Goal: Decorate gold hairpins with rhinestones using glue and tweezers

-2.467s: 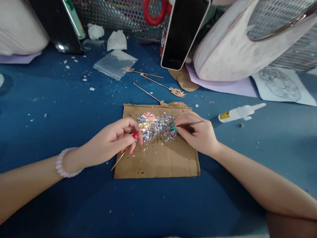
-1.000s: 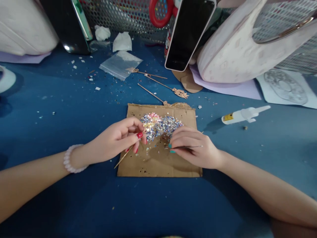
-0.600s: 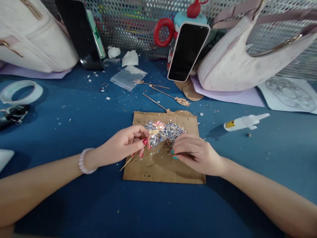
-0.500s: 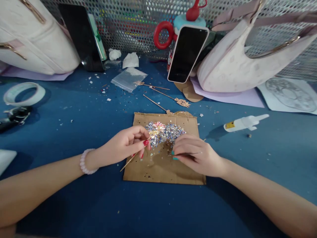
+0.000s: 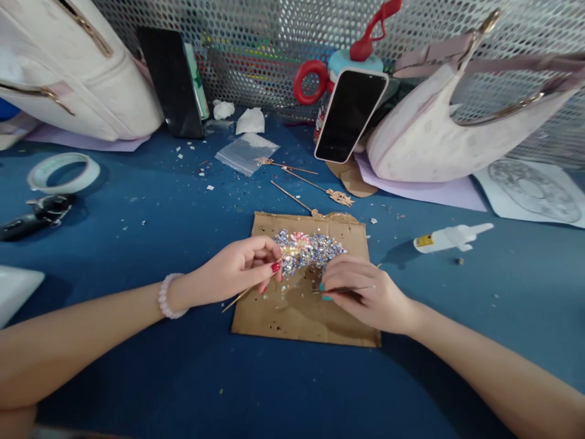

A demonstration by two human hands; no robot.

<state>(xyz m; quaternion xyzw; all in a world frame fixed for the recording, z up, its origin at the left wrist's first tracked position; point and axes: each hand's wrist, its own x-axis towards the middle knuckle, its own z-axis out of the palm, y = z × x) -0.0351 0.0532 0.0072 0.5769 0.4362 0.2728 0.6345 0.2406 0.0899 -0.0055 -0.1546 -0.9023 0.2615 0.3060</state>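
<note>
My left hand [image 5: 249, 268], with red nails and a beaded bracelet, pinches a thin gold hairpin stick [image 5: 235, 300] that slants down to the left; its other end is hidden by the fingers. My right hand [image 5: 361, 289], with teal nails, is closed around slim metal tweezers [image 5: 345, 288] whose tip points left. Both hands are over a brown cardboard square [image 5: 306, 332]. Between them, on the board, lies a pile of small glittering rhinestones [image 5: 315, 250], mostly blue and silver with pink and yellow ones. A few loose stones are scattered below it.
Gold hairpins [image 5: 338, 196] and a clear plastic bag [image 5: 247, 153] lie behind the board. A glue bottle [image 5: 452, 238] is on the right, a tape roll [image 5: 64, 173] on the left. Phones [image 5: 351, 116], bags [image 5: 425, 134] and a cup [image 5: 354, 60] line the metal mesh [image 5: 256, 36].
The whole scene has shifted slightly down, and its left side to the right, as the camera moved. Both hands keep nearly the same pose and grip over the board.
</note>
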